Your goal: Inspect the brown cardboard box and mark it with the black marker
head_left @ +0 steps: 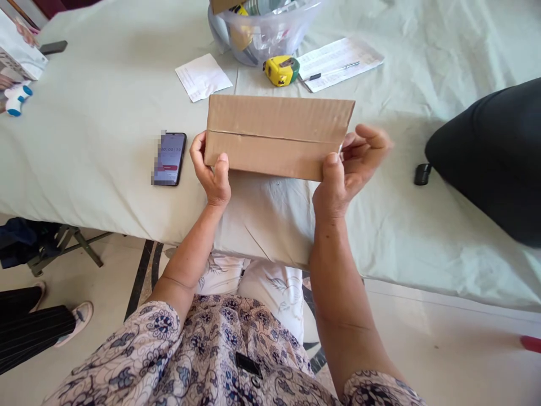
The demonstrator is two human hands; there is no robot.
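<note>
A brown cardboard box (274,135) is held up above the cloth in front of me, with a seam running along the face turned toward me. My left hand (213,172) grips its left end, thumb on the front and fingers behind the edge. At the right end my right hand (344,172) presses its thumb on the lower front corner. Its other fingers are curled beside the edge, slightly blurred and partly hidden by the box. A phone (171,159) with a timer on its screen lies left of my left hand.
Beyond the box are a yellow tape measure (282,71), a paper slip (203,78), a printed sheet (338,63) with a pen (332,72), and a filled plastic tub (270,31). A large black object (494,152) stands right. Another person's hand (26,31) shows far left.
</note>
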